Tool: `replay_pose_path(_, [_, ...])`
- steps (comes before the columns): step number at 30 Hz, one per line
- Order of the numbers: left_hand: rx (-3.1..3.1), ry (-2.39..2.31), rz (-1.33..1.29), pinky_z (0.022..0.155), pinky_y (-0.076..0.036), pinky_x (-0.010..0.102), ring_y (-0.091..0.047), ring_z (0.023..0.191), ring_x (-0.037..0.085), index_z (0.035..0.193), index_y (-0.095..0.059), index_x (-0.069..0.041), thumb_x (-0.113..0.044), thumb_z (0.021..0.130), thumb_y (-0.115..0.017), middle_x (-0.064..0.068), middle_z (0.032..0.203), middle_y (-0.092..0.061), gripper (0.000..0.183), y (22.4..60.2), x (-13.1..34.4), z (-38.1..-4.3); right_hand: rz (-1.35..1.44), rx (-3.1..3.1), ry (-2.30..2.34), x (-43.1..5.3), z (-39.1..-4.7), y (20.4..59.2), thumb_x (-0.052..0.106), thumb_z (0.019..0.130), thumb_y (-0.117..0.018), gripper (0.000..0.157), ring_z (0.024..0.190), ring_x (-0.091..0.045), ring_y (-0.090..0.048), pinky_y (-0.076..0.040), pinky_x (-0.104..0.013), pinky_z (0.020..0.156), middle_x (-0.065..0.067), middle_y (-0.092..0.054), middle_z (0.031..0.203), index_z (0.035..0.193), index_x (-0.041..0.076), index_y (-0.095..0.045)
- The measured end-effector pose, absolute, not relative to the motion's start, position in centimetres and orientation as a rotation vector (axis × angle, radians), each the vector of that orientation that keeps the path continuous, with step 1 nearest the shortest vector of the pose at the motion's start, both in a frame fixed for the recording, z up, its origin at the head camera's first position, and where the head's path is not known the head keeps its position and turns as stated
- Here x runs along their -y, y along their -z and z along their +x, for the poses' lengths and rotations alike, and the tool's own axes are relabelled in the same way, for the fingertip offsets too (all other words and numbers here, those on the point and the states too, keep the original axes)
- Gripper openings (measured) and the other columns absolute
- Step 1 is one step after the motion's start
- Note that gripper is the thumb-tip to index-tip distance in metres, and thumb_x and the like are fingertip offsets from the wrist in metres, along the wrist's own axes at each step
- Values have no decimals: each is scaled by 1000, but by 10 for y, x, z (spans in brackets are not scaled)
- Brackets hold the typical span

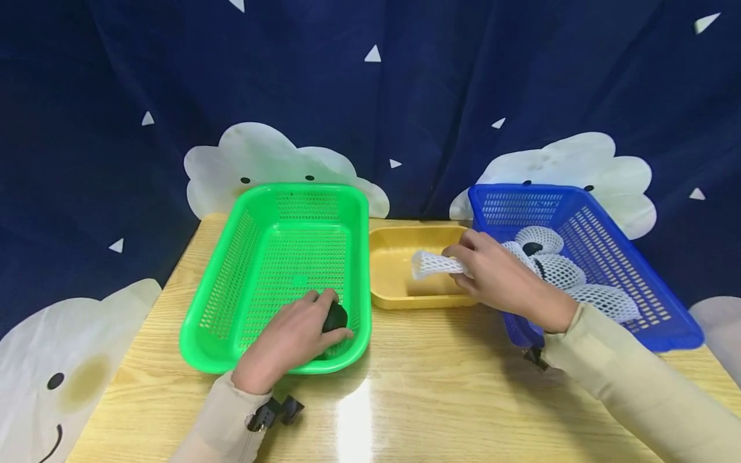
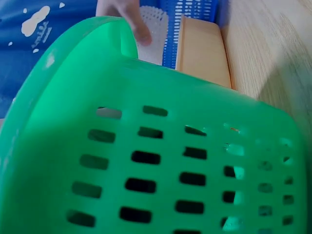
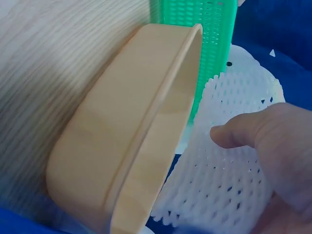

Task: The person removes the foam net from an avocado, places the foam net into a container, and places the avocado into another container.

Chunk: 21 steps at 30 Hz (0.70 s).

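Note:
My left hand (image 1: pixel 289 337) reaches into the near right corner of the green basket (image 1: pixel 361 270) and grips a dark, round object (image 1: pixel 336 317), mostly covered by the fingers. The basket's wall hides this hand in the left wrist view. Over the right end of the yellow tray (image 1: pixel 419 303), my right hand (image 1: pixel 498 273) pinches a white foam net sleeve (image 1: pixel 435 264). The sleeve (image 3: pixel 214 180) looks flattened in the right wrist view, with the thumb (image 3: pixel 239 131) pressed on it. Whether anything is inside the sleeve, I cannot tell.
At the right stands a blue basket (image 1: pixel 613 257) holding several white foam nets (image 1: pixel 604 302), some with dark objects showing inside. All containers stand on a wooden table (image 1: pixel 428 386). A dark blue curtain (image 1: pixel 428 96) with cloud prints hangs behind.

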<state>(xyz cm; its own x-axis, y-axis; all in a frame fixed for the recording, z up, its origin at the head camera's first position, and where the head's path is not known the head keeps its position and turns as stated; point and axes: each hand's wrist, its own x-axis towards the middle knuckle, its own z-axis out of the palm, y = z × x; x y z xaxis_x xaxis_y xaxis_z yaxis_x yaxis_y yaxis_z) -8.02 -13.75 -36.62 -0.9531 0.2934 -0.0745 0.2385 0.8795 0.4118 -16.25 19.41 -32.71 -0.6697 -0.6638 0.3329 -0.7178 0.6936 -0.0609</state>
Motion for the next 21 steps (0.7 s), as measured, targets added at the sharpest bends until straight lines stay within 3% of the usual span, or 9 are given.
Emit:
replay_pose_path(9, [-2818, -549, 439, 94, -56, 50, -69, 108, 31, 137, -56, -6, -50, 94, -71, 17, 121, -67, 64, 367, 140, -79, 1055, 2694, -211, -189, -168, 336, 15, 87, -82, 29, 81, -24, -52, -43, -33, 68, -9, -61, 92, 112, 3, -73])
replay_pose_path(17, [-2766, -582, 418, 98, -53, 49, -66, 112, 29, 137, -55, -7, -48, 93, -73, 14, 123, -66, 63, 367, 141, -78, 1021, 2737, -186, -187, -169, 339, 20, 89, -80, 27, 82, -24, -53, -46, -35, 69, -10, -61, 92, 109, 5, -73])
replay_pose_path(21, [-2763, -582, 416, 94, -53, 46, -66, 105, 25, 131, -57, -6, -45, 91, -76, 11, 115, -67, 59, 368, 142, -80, 986, 2773, -181, -184, -168, 340, 21, 89, -79, 26, 76, -21, -52, -46, -33, 64, -10, -61, 90, 108, 5, -72])
